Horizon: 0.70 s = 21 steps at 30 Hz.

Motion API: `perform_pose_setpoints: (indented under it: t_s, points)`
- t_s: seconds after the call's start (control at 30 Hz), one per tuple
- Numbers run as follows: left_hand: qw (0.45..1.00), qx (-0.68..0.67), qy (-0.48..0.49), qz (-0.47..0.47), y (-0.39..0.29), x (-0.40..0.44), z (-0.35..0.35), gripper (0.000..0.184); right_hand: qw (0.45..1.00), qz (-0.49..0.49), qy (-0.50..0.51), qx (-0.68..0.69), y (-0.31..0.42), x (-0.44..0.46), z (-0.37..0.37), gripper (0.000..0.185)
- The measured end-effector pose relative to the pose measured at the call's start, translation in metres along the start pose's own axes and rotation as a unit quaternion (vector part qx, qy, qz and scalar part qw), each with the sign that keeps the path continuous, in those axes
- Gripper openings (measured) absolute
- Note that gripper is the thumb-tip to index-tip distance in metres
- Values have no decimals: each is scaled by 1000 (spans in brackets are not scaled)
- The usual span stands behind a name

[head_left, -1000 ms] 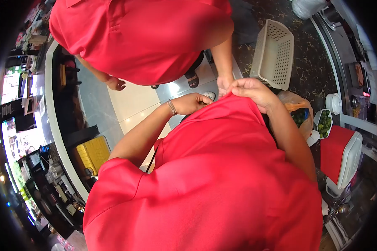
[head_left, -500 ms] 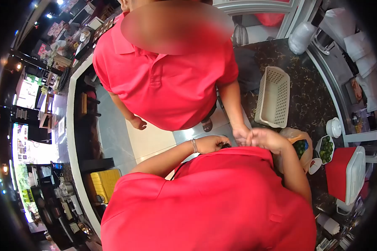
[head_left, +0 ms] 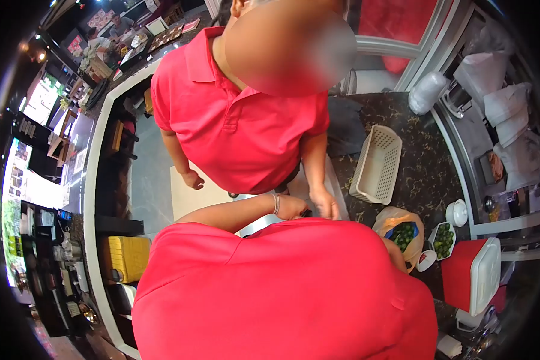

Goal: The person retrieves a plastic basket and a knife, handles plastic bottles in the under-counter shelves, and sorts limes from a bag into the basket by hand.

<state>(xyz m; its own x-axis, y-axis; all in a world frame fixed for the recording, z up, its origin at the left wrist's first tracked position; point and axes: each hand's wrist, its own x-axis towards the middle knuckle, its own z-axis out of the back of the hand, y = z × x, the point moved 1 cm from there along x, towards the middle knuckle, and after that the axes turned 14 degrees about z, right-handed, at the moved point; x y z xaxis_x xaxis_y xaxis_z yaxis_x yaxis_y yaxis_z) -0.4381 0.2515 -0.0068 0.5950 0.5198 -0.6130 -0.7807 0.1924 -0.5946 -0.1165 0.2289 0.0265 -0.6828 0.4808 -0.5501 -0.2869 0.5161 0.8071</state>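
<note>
Since half a second ago the right hand has left the front hem of the red shirt (head_left: 282, 288) and slipped from sight, only a piece of the right arm (head_left: 395, 255) showing at the shirt's edge, so its grip cannot be told. The left hand (head_left: 291, 206) is at the waist, fingers curled beside a small dark thing (head_left: 306, 213); whether it is clamped on that cannot be told. The shirt is on the wearer's body, its front edge just below that hand. Just beyond, a co-worker's hand (head_left: 324, 204) hangs with loose fingers, near the left hand. To the right, the tabletop (head_left: 429, 162) carries a white basket (head_left: 375, 165), a plastic bag (head_left: 387, 219) of green fruit, a white dish (head_left: 433, 233) of more fruit and a red cooler (head_left: 461, 275) with a white lid.
</note>
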Motion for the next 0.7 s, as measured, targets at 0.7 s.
perform_pose_setpoints:
  t_s: [0.7]
  points:
    - [949, -312, 30, -33, 60, 31, -72, 33, 998, 46, 19, -27, -2, 3, 15, 30]
